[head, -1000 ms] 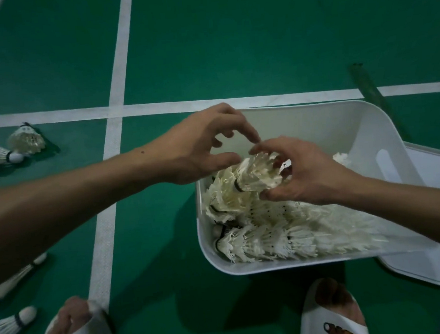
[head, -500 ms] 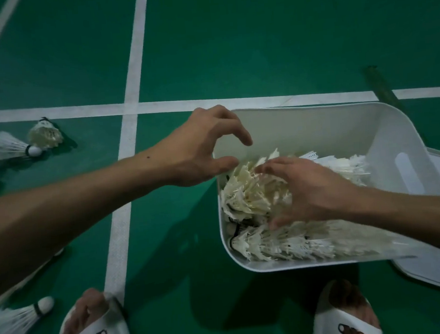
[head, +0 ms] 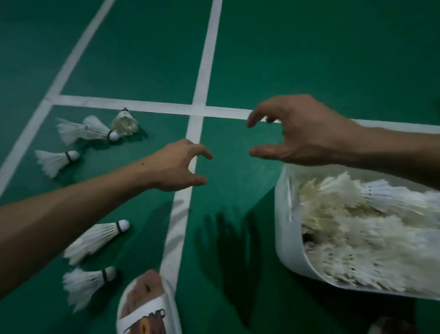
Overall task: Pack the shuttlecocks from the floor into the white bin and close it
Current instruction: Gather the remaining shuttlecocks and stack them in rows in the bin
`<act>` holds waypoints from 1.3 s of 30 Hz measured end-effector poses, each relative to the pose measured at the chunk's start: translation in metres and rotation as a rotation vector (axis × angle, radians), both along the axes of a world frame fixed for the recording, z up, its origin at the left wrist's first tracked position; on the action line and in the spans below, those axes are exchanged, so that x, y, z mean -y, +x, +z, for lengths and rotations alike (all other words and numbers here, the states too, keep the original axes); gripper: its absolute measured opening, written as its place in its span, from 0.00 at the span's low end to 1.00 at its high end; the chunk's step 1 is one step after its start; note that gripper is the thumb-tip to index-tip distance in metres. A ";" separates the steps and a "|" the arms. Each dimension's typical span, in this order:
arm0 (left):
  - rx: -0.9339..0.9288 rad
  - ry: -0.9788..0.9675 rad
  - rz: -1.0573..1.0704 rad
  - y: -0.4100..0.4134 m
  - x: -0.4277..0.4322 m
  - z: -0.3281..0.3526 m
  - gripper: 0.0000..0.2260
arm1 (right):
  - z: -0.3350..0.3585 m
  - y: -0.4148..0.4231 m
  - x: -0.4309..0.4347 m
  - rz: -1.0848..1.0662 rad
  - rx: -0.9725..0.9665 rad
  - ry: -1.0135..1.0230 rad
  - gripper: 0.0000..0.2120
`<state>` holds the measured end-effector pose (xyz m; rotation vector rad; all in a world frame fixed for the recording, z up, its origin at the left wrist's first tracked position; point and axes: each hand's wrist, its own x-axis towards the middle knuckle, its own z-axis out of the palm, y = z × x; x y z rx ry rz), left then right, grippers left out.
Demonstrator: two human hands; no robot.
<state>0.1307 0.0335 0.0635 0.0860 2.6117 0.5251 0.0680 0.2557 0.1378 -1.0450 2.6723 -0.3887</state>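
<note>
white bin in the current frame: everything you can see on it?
The white bin looks like smooth moulded plastic with rounded corners and a thin rim. It is open, no lid on it, standing on the green floor at lower right, partly cut off by the frame. White feather shuttlecocks fill it, lying on their sides. The right forearm crosses in front of its far side.

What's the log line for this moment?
left hand: empty | right hand: empty | white bin: open, part filled | loose shuttlecocks: on floor
</note>
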 end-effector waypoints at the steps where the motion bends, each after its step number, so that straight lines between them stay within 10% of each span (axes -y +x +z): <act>1: 0.020 -0.012 0.049 0.004 0.015 -0.004 0.24 | -0.012 -0.004 0.018 0.050 0.007 0.052 0.24; 17: 0.326 -0.094 0.641 0.143 0.182 -0.052 0.29 | -0.140 0.068 0.213 0.430 0.327 0.059 0.25; 27: 0.071 0.473 0.965 0.176 0.144 -0.083 0.23 | -0.170 0.102 0.242 0.526 0.416 -0.003 0.35; 39: 0.264 0.407 0.718 0.196 0.144 -0.074 0.28 | -0.185 0.102 0.232 0.571 0.431 0.043 0.25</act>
